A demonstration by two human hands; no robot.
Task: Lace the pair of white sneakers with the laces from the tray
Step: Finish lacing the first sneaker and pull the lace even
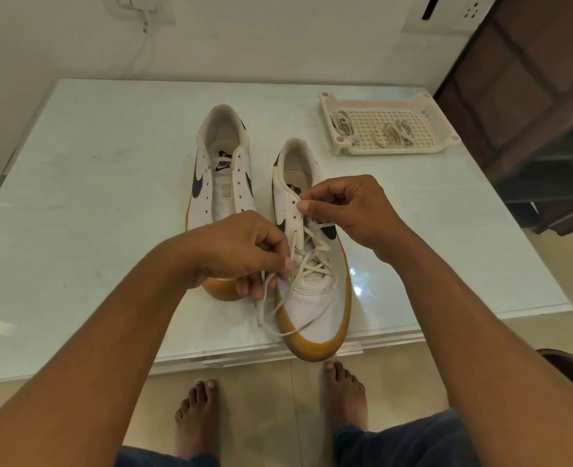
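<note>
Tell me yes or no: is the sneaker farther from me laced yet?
No: the far sneaker shows only bare eyelets, with nothing threaded through them.

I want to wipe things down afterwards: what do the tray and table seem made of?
Tray: likely moulded plastic, matte cream, judging by its perforated grid floor. Table: probably glass-topped, glossy; it mirrors lights and shows a clear edge.

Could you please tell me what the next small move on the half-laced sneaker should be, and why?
Probably pull the lace that the right hand pinches through the upper eyelet: on the near sneaker the lower rows are crossed, the top holes look bare, and the left hand grips the slack.
</note>
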